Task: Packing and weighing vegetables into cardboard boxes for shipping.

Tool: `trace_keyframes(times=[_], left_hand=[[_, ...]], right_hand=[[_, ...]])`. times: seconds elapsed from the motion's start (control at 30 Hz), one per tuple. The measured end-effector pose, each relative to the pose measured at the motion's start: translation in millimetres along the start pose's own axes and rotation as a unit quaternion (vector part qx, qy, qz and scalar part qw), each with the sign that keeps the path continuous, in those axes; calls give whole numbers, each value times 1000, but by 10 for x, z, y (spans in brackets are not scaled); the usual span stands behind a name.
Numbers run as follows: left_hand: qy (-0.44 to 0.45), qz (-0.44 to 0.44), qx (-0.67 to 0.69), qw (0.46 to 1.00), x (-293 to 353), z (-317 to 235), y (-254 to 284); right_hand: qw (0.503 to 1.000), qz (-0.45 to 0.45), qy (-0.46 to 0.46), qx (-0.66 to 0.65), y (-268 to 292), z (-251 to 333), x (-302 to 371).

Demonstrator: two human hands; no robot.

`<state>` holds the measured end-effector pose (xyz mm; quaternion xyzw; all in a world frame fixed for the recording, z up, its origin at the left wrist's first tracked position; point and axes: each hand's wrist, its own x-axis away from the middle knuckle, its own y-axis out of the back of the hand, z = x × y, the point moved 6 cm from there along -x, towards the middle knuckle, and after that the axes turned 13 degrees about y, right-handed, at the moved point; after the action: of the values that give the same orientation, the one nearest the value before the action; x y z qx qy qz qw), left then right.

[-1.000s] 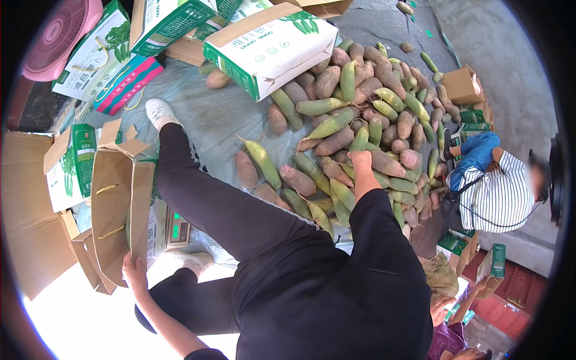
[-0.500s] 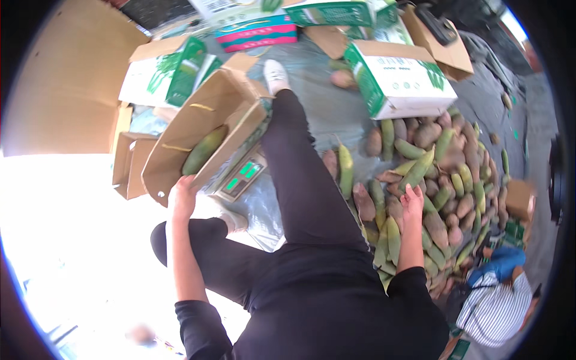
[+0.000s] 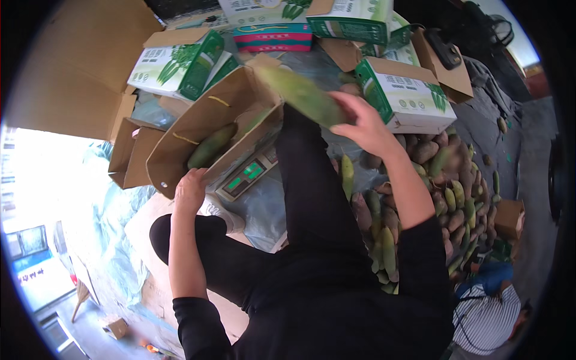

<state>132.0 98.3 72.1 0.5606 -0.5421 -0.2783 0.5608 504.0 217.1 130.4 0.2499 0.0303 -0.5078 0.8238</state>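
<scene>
My right hand is closed round the lower end of a large green radish, blurred by motion, above the right wall of an open cardboard box. At the box's near corner my left hand grips the rim. Inside the box lies a dark green radish, and part of a paler green one shows beside it. The box stands on a digital scale with a lit green display.
A heap of green and brownish-pink radishes covers the floor at right. Printed green-and-white cartons stand at the back, with a pink-and-teal box among them. A person in a striped shirt is at the lower right.
My right hand has lifted a green radish from the heap and carried it left and away from me to the box. My left hand stays on the box rim. The view has shifted slightly.
</scene>
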Motion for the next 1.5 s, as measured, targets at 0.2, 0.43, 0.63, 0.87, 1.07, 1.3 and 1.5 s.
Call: trace_keyframes(times=[0.2, 0.43, 0.63, 0.87, 1.07, 1.3, 1.5], left_hand=[[1, -10, -37, 999, -67, 346, -118], [-36, 10, -2, 999, -57, 98, -39], [-37, 22, 22, 999, -36, -61, 5], [-30, 23, 41, 998, -71, 16, 0], [-8, 23, 34, 999, 24, -26, 81], [-15, 14, 33, 999, -23, 81, 11], [-1, 17, 33, 999, -47, 42, -14]], right_hand=[[968, 129, 190, 103, -824, 203, -813], [897, 287, 147, 302, -1535, 128, -1142], [925, 152, 148, 316, -1536, -63, -1200], [980, -102, 126, 114, -584, -288, -382], [942, -227, -213, 126, 177, -1585, 1402], [690, -454, -560, -62, 335, -2396, 3509], [502, -621, -540, -266, 243, -2578, 3915]])
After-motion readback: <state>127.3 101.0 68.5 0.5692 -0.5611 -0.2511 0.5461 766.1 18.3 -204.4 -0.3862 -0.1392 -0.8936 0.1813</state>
